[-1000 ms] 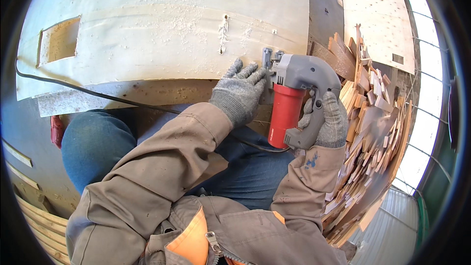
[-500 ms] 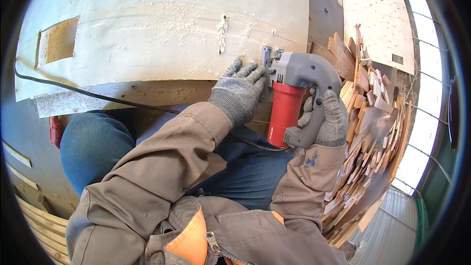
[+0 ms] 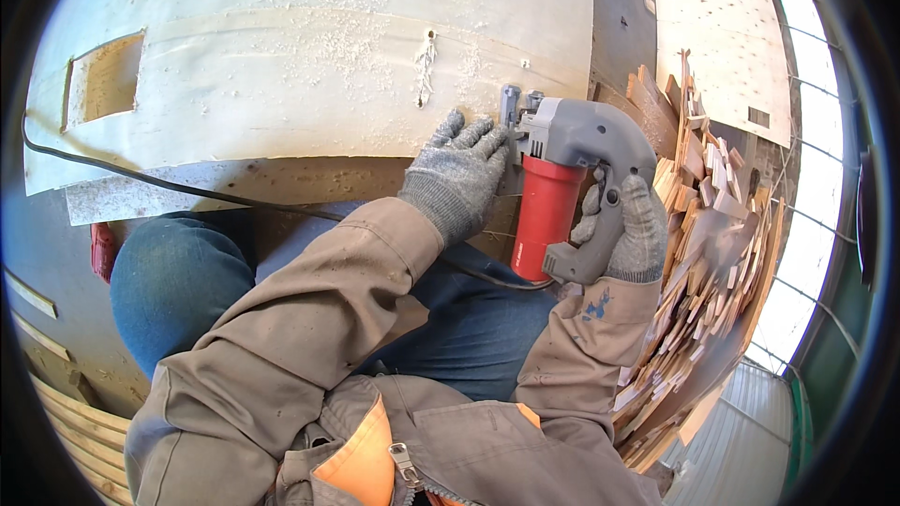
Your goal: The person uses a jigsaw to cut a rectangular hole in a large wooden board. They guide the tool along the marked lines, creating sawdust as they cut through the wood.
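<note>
A big heap of thin wooden scraps point(image 3: 698, 253) lies on the right. Far right, bright daylight comes through a wire-mesh wall opening point(image 3: 806, 178). The grey dusty floor point(image 3: 619, 9) shows far off, between pale boards.

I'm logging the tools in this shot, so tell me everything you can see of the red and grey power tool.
The power tool has a grey head and handle, looking like plastic, and a red cylindrical body. A grey metal-looking part at its front sits at the near edge of the pale, sawdust-strewn wooden panel. The gloved right hand grips the handle; the gloved left hand lies flat on the panel against its left side. A black cord runs off leftward under the panel's edge. Whether it is running cannot be told.
</note>
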`<state>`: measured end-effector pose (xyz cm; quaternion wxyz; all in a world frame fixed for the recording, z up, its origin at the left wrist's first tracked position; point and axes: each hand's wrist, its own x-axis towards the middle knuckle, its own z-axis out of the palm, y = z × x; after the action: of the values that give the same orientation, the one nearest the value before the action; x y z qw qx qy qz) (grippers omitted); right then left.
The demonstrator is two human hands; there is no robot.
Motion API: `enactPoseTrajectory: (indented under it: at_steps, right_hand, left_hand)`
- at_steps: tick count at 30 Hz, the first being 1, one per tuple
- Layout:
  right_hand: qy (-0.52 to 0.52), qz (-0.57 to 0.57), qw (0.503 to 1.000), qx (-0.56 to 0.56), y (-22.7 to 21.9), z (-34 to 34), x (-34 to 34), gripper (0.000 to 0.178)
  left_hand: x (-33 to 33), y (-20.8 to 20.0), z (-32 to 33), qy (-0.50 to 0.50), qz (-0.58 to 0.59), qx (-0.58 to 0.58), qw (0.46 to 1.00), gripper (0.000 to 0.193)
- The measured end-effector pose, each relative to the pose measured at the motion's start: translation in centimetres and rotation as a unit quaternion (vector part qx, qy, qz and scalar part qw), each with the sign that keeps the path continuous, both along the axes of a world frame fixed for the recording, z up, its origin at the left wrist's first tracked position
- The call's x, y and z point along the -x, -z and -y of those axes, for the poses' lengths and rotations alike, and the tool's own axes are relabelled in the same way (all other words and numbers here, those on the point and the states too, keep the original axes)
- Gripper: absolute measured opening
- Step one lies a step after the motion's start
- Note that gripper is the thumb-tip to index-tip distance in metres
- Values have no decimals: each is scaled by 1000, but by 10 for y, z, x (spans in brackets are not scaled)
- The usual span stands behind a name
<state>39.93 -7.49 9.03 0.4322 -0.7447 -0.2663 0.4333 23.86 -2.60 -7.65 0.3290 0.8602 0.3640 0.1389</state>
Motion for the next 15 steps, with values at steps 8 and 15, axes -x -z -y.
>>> enactPoseTrajectory:
  at_steps: [8, 15]
  right_hand:
    - [-7, -5, 1000, 1, 0, -2, -2, 53]
    - [3, -3, 1000, -8, 2, -5, -2, 49]
  left_hand:
    - [-2, 2, -2, -3, 0, -1, 1000, 65]
    - [-2, 3, -4, -9, 9, 1, 1000, 62]
